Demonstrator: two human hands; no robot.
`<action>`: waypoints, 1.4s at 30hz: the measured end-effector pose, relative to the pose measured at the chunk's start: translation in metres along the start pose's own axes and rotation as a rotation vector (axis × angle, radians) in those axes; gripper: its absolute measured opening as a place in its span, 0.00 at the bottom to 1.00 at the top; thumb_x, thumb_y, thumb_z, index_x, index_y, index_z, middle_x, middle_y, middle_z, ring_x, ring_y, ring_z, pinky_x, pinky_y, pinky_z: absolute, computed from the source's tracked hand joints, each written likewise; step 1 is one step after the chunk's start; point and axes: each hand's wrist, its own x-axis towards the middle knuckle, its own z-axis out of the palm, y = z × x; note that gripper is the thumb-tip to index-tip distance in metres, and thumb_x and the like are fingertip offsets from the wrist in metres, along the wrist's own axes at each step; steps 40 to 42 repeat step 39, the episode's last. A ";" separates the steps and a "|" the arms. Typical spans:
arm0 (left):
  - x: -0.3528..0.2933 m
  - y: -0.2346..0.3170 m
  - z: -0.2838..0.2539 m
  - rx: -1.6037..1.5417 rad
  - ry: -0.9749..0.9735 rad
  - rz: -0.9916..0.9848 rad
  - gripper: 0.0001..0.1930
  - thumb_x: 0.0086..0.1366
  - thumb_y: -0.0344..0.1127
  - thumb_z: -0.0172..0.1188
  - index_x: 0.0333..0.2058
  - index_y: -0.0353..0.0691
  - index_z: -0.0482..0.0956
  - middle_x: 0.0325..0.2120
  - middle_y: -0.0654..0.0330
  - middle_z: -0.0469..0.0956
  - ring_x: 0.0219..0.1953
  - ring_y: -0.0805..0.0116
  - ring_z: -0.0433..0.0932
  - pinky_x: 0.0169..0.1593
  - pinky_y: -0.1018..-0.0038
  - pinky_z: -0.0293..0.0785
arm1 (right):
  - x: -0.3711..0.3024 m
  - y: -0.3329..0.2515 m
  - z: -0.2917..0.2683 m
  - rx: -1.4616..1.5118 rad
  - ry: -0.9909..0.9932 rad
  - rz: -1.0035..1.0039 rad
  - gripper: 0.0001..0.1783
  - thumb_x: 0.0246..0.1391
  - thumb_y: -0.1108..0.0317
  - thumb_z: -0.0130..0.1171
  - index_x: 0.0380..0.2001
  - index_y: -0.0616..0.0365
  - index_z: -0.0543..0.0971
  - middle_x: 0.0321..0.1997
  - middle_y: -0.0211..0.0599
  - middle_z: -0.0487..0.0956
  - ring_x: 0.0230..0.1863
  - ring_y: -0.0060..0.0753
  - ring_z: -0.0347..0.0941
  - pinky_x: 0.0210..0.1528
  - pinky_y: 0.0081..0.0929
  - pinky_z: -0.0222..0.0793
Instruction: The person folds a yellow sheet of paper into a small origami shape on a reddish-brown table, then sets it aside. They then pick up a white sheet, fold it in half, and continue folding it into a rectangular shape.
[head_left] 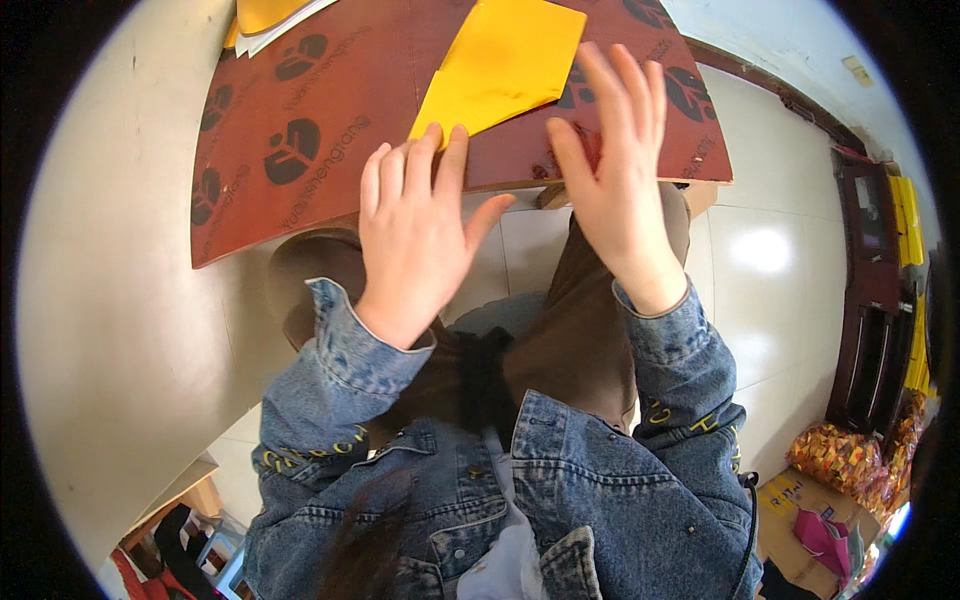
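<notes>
A folded sheet of yellow paper point(502, 66) lies on the reddish-brown board table point(390, 105), its lower end tapering toward me. My left hand point(418, 215) reaches over the near table edge, fingers stretched out. Two of its fingertips touch the paper's narrow lower tip, and the thumb points off to the right. To the right of the paper my right hand point(618, 160) is raised with fingers spread, apart from the sheet and holding nothing.
At the table's far left lies a stack of yellow and white paper point(275, 18). My knees are under the near edge. On the right, beyond the tiled floor point(765, 270), stands a dark wooden cabinet point(868, 290) near a patterned orange bag point(838, 455) and a cardboard box point(790, 525).
</notes>
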 end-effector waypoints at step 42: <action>-0.004 -0.067 -0.029 -0.062 -0.255 0.054 0.35 0.64 0.46 0.68 0.69 0.51 0.70 0.60 0.53 0.70 0.60 0.52 0.71 0.63 0.61 0.71 | 0.035 0.050 -0.010 -0.020 -0.205 -0.136 0.27 0.62 0.67 0.65 0.64 0.44 0.74 0.75 0.43 0.64 0.74 0.53 0.62 0.70 0.43 0.67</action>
